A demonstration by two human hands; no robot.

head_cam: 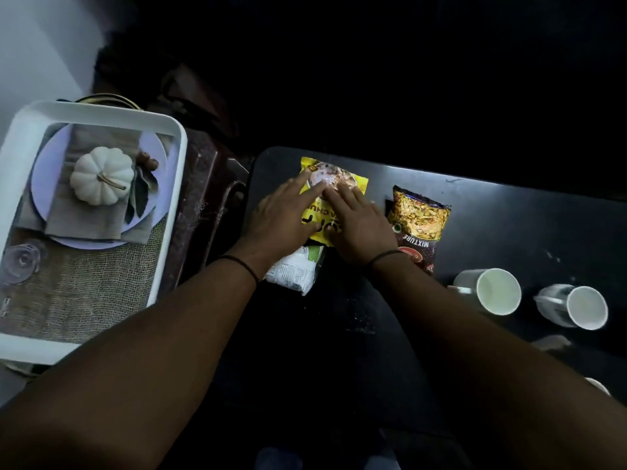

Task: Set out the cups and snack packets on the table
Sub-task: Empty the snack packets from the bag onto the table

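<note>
1. Both hands lie flat, fingers spread, on a yellow snack packet (334, 195) on the black table (509, 215): the left hand (285, 218) presses its left edge, the right hand (356, 225) its lower right; neither grips it.
2. Risk: the glossy packet overlaps a white packet (295, 271) beneath its near end; sliding one would likely drag the other toward the table's left edge, just beside.
3. Risk: the brown "Mixture" packet (419, 225) lies just beside the right wrist, and a sideways sweep could knock it askew.
4. Two white cups (488, 291) (573, 307) lie on their sides near the right forearm and may roll if brushed.
5. A white tray (169, 198) bearing a pumpkin picture stands apart, left.
</note>
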